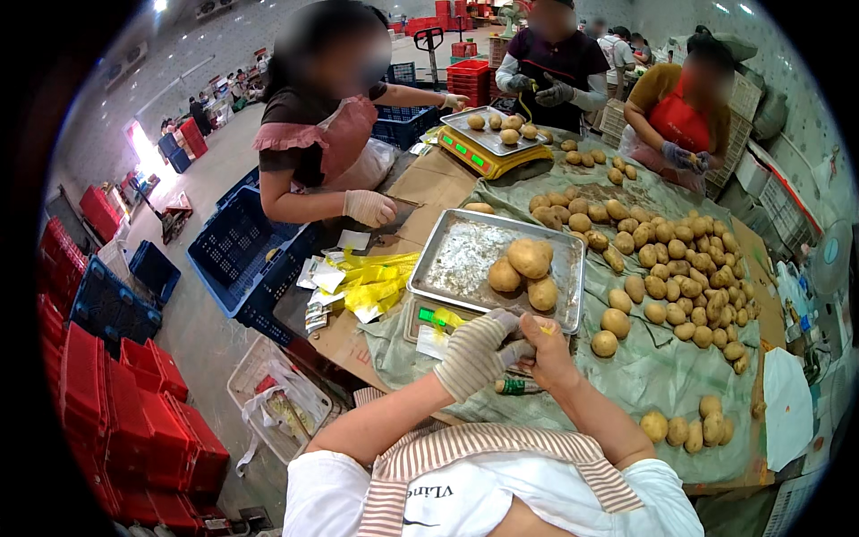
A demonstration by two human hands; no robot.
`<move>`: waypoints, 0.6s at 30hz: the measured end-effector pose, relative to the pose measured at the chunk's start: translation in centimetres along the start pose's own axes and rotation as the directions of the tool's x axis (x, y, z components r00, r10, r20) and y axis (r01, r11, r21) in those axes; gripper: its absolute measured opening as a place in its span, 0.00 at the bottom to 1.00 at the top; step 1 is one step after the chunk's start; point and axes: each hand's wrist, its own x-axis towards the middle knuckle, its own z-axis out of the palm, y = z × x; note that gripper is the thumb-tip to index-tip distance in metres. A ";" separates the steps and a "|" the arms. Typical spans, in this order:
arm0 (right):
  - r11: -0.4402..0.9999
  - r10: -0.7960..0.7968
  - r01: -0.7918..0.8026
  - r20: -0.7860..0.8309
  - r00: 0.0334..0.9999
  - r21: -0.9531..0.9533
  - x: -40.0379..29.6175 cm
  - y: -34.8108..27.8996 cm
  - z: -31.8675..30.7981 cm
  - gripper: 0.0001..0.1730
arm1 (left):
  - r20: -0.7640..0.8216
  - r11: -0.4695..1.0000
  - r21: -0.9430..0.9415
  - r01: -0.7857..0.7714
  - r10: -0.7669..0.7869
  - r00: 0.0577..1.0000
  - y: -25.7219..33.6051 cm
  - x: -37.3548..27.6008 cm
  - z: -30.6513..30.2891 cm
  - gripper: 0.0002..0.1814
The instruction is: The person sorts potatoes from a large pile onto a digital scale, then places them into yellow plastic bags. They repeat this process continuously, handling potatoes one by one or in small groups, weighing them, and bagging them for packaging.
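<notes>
My left hand (475, 352), in a striped knit glove, and my bare right hand (547, 349) meet at the near edge of a metal tray (449, 258). Both are closed on a yellow mesh bag (448, 318), with a white label (432, 342) hanging at its left end. Several potatoes (529, 258) lie in the tray's right half. Under the tray is a scale (419, 315) with a lit green display. More yellow mesh bags (376, 285) with white labels are piled to the left. A large heap of potatoes (691, 268) spreads to the right.
Blue crates (235, 248) stand left of the table, with a white basket (268, 403) nearer me. A co-worker's gloved hand (370, 208) rests by the left table edge. Beyond is a yellow scale (493, 158) with potatoes on its tray. Two more co-workers stand across the green cloth (624, 396).
</notes>
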 end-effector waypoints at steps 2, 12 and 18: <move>0.998 -0.005 0.012 0.126 0.992 -0.062 0.4 0.8 -1.4 0.13 | -0.050 0.999 -0.047 0.003 -0.005 0.999 -1.2 -0.7 0.4 0.13; 0.998 -0.034 0.031 -0.045 0.998 -0.059 1.1 2.0 -1.8 0.09 | 0.023 0.391 -0.884 0.255 -0.509 0.861 -1.9 -1.6 0.6 0.04; 0.879 0.305 -0.075 -0.433 0.849 0.471 2.7 2.1 -6.9 0.06 | 0.238 -0.347 -0.916 0.203 -0.060 0.969 -2.8 -0.8 -3.4 0.05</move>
